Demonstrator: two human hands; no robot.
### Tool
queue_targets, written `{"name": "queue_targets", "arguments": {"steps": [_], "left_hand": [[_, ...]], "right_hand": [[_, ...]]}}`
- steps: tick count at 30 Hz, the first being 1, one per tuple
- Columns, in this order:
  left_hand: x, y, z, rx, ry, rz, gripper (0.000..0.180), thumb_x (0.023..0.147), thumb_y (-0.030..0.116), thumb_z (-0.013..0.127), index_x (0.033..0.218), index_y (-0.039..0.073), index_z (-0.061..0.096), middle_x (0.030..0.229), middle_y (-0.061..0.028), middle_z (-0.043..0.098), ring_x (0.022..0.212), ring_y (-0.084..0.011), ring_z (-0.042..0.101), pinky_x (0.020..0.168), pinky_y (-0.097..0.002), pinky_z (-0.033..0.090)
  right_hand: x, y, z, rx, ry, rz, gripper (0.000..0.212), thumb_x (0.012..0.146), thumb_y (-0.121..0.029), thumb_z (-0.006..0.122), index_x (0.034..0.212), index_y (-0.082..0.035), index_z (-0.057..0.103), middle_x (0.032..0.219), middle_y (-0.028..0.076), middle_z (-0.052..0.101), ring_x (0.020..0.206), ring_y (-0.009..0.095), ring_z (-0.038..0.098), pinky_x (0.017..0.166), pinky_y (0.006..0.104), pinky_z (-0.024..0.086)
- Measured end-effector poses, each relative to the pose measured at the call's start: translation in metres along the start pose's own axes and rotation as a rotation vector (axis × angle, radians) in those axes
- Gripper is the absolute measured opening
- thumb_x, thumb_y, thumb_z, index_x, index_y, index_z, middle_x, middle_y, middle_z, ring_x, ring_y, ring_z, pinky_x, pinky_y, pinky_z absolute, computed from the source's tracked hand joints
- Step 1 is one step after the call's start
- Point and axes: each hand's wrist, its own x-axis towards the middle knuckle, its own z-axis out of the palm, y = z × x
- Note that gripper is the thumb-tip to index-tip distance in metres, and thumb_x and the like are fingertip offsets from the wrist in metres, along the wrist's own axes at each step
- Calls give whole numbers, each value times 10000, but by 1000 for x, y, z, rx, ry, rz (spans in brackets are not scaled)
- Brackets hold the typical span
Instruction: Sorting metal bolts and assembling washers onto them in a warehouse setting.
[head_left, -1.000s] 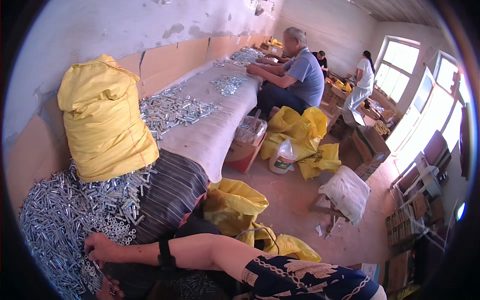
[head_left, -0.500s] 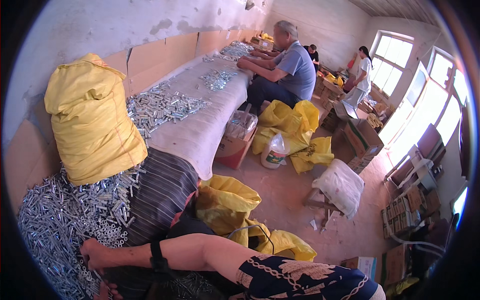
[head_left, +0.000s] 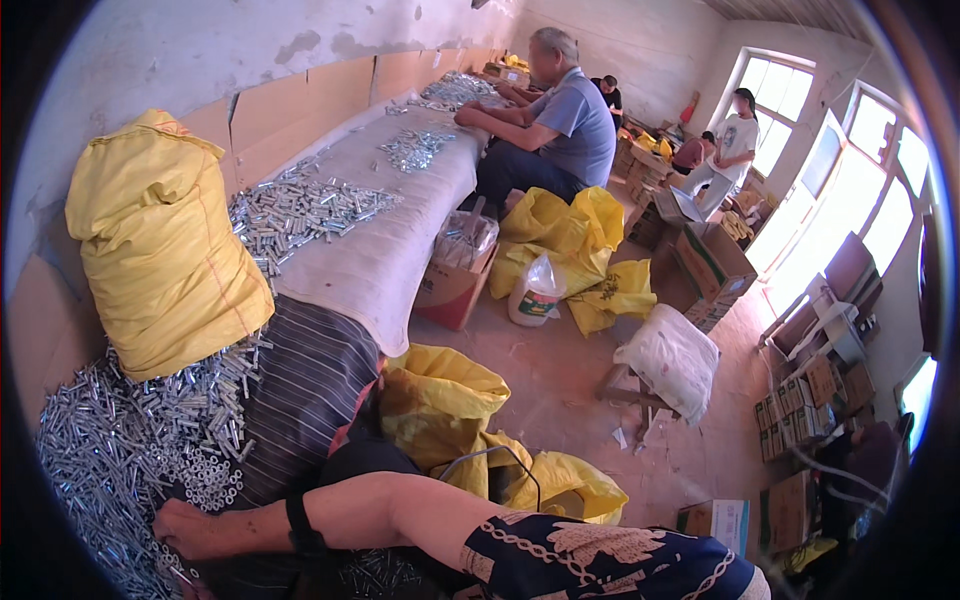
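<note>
My right hand [head_left: 185, 530] is at the lower left, over the edge of a pile of shiny metal bolts [head_left: 95, 450]. Its fingers curl downward and look closed; whatever they hold is hidden. Small metal washers [head_left: 212, 482] lie in a heap just beyond it, with short metal sleeves [head_left: 205, 395] farther back. Of my left hand [head_left: 192, 586] only a bit of the fingers shows at the bottom edge, below the right one, too little to read its grip. A dark striped cloth [head_left: 310, 365] covers the surface beside the pile.
A full yellow sack [head_left: 165, 245] stands on the pile. More sleeves [head_left: 310, 215] lie on the pale-covered table [head_left: 345, 260]. Open yellow sacks [head_left: 440, 395], a white bucket [head_left: 535, 295] and a padded stool [head_left: 670, 360] are on the floor. A co-worker [head_left: 575, 125] sits farther along.
The view has shifted slightly, so the room sits a little further left. My right hand has moved down slightly, and my left hand has slipped mostly out of the picture.
</note>
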Motion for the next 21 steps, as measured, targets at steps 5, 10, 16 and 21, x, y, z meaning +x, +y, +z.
{"name": "queue_targets", "arguments": {"steps": [5, 10, 16, 21], "left_hand": [[-5, 7, -7, -72, 89, 64, 270, 1002, 212, 371, 1054, -19, 502, 791, -118, 529, 652, -226, 509, 587, -339, 459], [-10, -1, -13, 1386, 183, 628, 391, 955, 329, 454, 1019, -42, 560, 790, -120, 548, 658, -265, 487, 604, -397, 414], [-17, 11, -27, 1184, 264, 511, 402, 964, 292, 429, 1105, -57, 569, 890, -190, 615, 756, -289, 546, 648, -396, 439], [-40, -23, 57, 1227, 248, 710, 419, 966, 300, 478, 1101, -75, 607, 923, -116, 641, 703, -149, 520, 602, -273, 431]], "right_hand": [[-20, -2, 6, 6, -547, -206, 160, 549, -182, 664, 584, -37, 608, 653, 177, 592, 650, 385, 588, 603, 437, 470], [-36, -1, -2, -144, -678, -293, 181, 563, -138, 692, 662, 1, 635, 694, 165, 613, 722, 367, 615, 679, 421, 500], [-11, 7, -5, -276, -770, -306, 153, 556, -137, 683, 628, -11, 636, 738, 177, 611, 704, 357, 599, 682, 411, 497], [12, 15, 3, -167, -491, -145, 215, 584, -117, 663, 784, -39, 662, 752, 169, 615, 730, 359, 605, 670, 436, 491]]}}
